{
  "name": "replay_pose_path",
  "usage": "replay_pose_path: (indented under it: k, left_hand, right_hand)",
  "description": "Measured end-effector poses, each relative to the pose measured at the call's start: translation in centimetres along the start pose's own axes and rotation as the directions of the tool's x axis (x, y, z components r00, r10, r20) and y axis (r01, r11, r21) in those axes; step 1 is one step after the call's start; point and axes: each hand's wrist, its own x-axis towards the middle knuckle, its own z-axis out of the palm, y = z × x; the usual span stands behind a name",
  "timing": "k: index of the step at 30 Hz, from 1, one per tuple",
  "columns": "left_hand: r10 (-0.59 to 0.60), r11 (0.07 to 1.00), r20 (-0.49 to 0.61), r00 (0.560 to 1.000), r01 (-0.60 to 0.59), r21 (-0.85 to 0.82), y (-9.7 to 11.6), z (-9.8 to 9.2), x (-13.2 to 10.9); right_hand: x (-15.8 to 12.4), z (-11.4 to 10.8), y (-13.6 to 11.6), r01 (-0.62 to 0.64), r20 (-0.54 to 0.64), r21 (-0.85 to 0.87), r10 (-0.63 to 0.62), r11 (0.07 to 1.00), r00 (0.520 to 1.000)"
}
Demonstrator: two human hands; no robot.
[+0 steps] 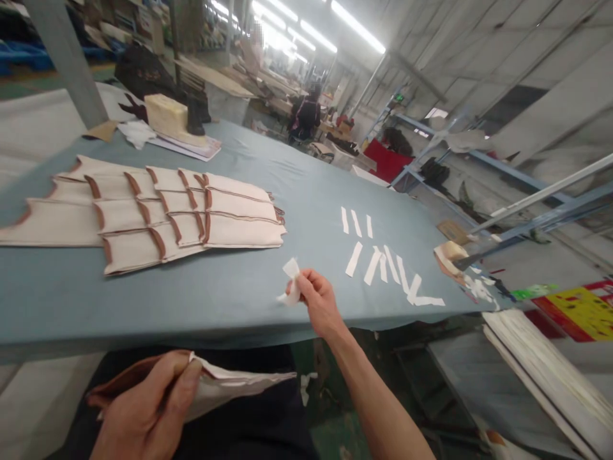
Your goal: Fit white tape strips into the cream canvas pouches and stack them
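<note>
Low at the front, my left hand [156, 402] pinches the edge of a cream fabric piece with brown trim [223, 385], held over my lap. My right hand [317, 295] is closed on a small white strip [290, 281], bent and sticking out past the fingertips, just above the table's near side. Several flat white strips [354, 259] lie scattered on the table to the right of that hand. Overlapping rows of cream fabric pieces with brown edges [186, 214] are laid out at the left.
A blue-grey cloth covers the long table [306, 191]. At its far left stand a yellowish block [166, 114] and a dark bundle. More scraps [481, 287] lie at the right end. Metal shelving [431, 185] runs along the right; a person [306, 117] is in the background.
</note>
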Motion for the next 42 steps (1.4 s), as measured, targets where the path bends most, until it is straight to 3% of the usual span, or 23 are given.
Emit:
replay_pose_path:
  k: [4,8,10,14,17,19,20,22,24,25,28,33,35,36,37,39,41,42]
  left_hand:
    - [-0.071,0.997,-0.006,0.997,0.071,0.027,3.5,-0.7,0.7]
    - [-0.124,0.992,0.022,0.992,0.124,0.01,5.7,-1.4,0.7]
    - [-0.137,0.99,0.01,0.99,0.137,-0.01,6.5,-1.7,0.6]
    - [-0.241,0.968,-0.003,0.971,0.24,-0.065,7.8,-1.9,0.3]
    - [-0.366,0.918,0.033,0.93,0.367,-0.152,8.6,-1.7,0.1]
    - [-0.403,0.89,0.076,0.912,0.41,-0.199,8.9,-1.5,0.1]
    - [-0.407,0.883,0.104,0.907,0.42,-0.209,8.9,-1.4,0.2]
    - [-0.405,0.872,0.179,0.897,0.437,-0.218,8.9,-1.3,0.3]
    - [-0.408,0.852,0.261,0.875,0.467,-0.235,8.8,-1.2,0.3]
    - [-0.408,0.84,0.29,0.865,0.481,-0.251,8.8,-1.2,0.4]
    - [-0.405,0.811,0.309,0.86,0.494,-0.312,9.1,-0.9,0.4]
    - [-0.476,0.745,0.268,0.838,0.546,-0.383,9.7,-0.7,0.4]
    - [-0.478,0.74,0.253,0.841,0.541,-0.4,9.6,-0.8,0.4]
    - [-0.476,0.738,0.251,0.843,0.538,-0.407,9.5,-0.9,0.3]
    - [-0.473,0.736,0.25,0.845,0.535,-0.415,9.5,-1.0,0.3]
    - [-0.463,0.743,0.241,0.853,0.521,-0.42,9.4,-1.2,0.1]
    - [-0.447,0.766,0.214,0.869,0.495,-0.41,9.4,-1.4,0.0]
    - [-0.438,0.78,0.199,0.877,0.48,-0.402,9.3,-1.5,-0.1]
  right_hand:
    - [-4.6,2.9,-2.2,-0.094,0.245,0.266,0.027,0.959,0.969]
    - [-6.6,5.0,-2.9,-0.251,0.405,0.483,0.04,0.839,0.913]
    - [-7.0,5.4,-2.8,-0.298,0.447,0.518,0.043,0.801,0.894]
    - [-7.8,5.4,-2.9,-0.288,0.45,0.467,0.055,0.836,0.891]
    - [-8.6,4.7,-3.3,-0.122,0.333,0.379,-0.013,0.917,0.943]
    - [-9.1,4.1,-3.6,0.191,0.171,0.166,-0.219,0.968,0.961]
    - [-9.2,3.8,-3.8,0.379,0.117,0.008,-0.377,0.925,0.919]
    - [-9.4,3.2,-4.1,0.674,0.14,-0.292,-0.667,0.679,0.732]
    - [-9.3,2.8,-4.3,0.799,0.257,-0.453,-0.8,0.395,0.542]
    - [-9.3,2.7,-4.4,0.819,0.312,-0.493,-0.82,0.293,0.481]
    - [-9.0,2.8,-4.6,0.837,0.426,-0.532,-0.814,0.129,0.396]
    - [-8.7,3.3,-4.7,0.861,0.497,-0.505,-0.797,0.056,0.344]
    - [-8.8,3.4,-4.4,0.875,0.49,-0.475,-0.798,0.092,0.35]
    - [-8.9,3.5,-4.1,0.881,0.466,-0.446,-0.8,0.158,0.379]
    - [-8.9,3.5,-3.9,0.874,0.419,-0.407,-0.797,0.264,0.435]
    - [-8.9,3.7,-3.5,0.787,0.313,-0.291,-0.723,0.543,0.615]
    - [-8.7,4.0,-3.3,0.605,0.301,-0.153,-0.546,0.781,0.782]
    - [-8.7,4.3,-3.3,0.511,0.337,-0.089,-0.456,0.855,0.823]
